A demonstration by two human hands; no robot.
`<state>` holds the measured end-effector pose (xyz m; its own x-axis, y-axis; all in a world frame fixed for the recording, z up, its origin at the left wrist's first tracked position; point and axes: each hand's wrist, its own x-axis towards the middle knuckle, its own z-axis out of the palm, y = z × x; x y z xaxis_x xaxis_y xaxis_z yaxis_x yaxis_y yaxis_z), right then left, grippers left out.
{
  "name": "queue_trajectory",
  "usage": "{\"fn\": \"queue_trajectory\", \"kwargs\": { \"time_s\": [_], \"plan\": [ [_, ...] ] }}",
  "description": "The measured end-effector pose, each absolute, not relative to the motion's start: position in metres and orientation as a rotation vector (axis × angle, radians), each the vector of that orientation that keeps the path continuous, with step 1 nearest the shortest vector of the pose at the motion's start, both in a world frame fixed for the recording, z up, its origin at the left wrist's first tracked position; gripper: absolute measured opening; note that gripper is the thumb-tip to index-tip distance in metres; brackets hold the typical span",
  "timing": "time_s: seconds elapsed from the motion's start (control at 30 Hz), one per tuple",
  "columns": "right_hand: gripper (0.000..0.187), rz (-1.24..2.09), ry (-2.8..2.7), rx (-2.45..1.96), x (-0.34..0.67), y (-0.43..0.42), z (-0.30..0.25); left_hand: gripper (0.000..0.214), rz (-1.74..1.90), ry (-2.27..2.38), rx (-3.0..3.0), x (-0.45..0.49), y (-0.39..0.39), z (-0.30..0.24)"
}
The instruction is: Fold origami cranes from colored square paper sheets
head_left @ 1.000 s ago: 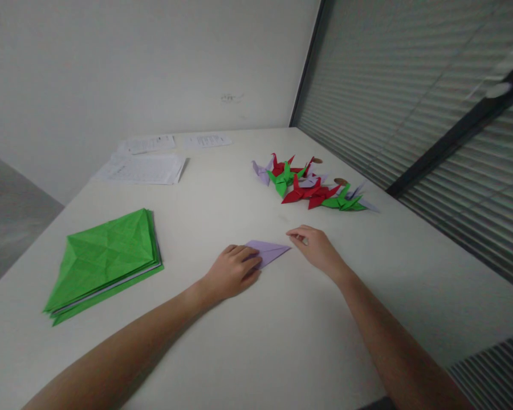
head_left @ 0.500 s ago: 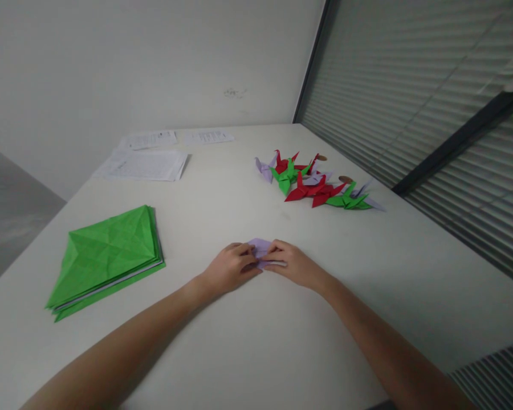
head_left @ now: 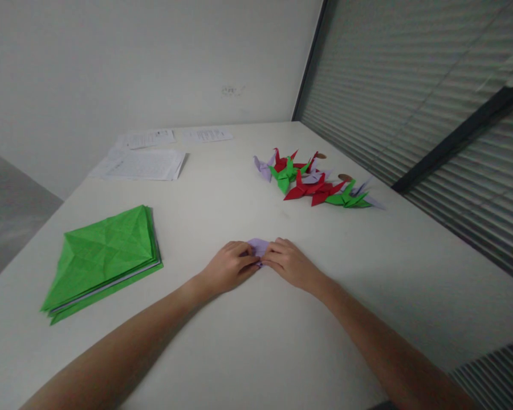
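Two bare hands meet at one workpiece: a small, flat-folded piece of lavender paper point(head_left: 259, 246) on the smooth white table point(head_left: 239, 353), directly between the left hand point(head_left: 231, 266) and the right hand point(head_left: 294, 266). Neither hand is clearly nearer; the left hand touches the paper at its left side, the right hand at its right side. Each hand is nearly closed, fingers bent and thumb drawn in, and appears to grip the paper at the fingertips. At the near edge the fingertips of both hands lie just beside each other; whether they touch cannot be determined. The exposed part of the paper shows between the hands, on the side away from the person. Orientation: the paper appears to run from one hand toward the other (the fingers cover much of its outline, so the long axis cannot be confirmed). Clearance: a stack of creased, green-topped paper sheets point(head_left: 109, 245) lies well apart, to the left; a cluster of red, green and lavender folded paper cranes point(head_left: 318, 191) lies ahead and to the right.
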<state>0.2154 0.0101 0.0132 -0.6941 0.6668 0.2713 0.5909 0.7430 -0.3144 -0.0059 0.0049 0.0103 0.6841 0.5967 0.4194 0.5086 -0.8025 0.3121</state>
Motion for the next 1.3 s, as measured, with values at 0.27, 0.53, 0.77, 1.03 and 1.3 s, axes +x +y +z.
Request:
{"fn": "queue_trajectory", "kwargs": {
  "time_s": [0.27,0.53,0.77,1.03,1.3],
  "plan": [
    [0.015,0.545,-2.381,-1.079,0.215,0.013,0.006,0.014,0.849,1.035,2.503,-0.004,0.005,0.005],
    [0.02,0.594,-2.229,-1.222,0.208,0.013,0.003,0.019,0.801,1.121,2.554,-0.003,0.002,0.011],
    [0.014,0.669,-2.167,-1.256,0.211,0.014,0.005,0.017,0.778,1.142,2.514,-0.003,0.004,0.009],
    [0.002,0.73,-2.257,-1.203,0.217,0.014,0.007,0.017,0.663,1.029,2.547,-0.005,-0.001,0.019],
    [0.012,0.562,-2.131,-1.335,0.205,0.01,0.001,0.018,0.699,1.078,2.525,-0.003,0.002,0.011]
  ]
}}
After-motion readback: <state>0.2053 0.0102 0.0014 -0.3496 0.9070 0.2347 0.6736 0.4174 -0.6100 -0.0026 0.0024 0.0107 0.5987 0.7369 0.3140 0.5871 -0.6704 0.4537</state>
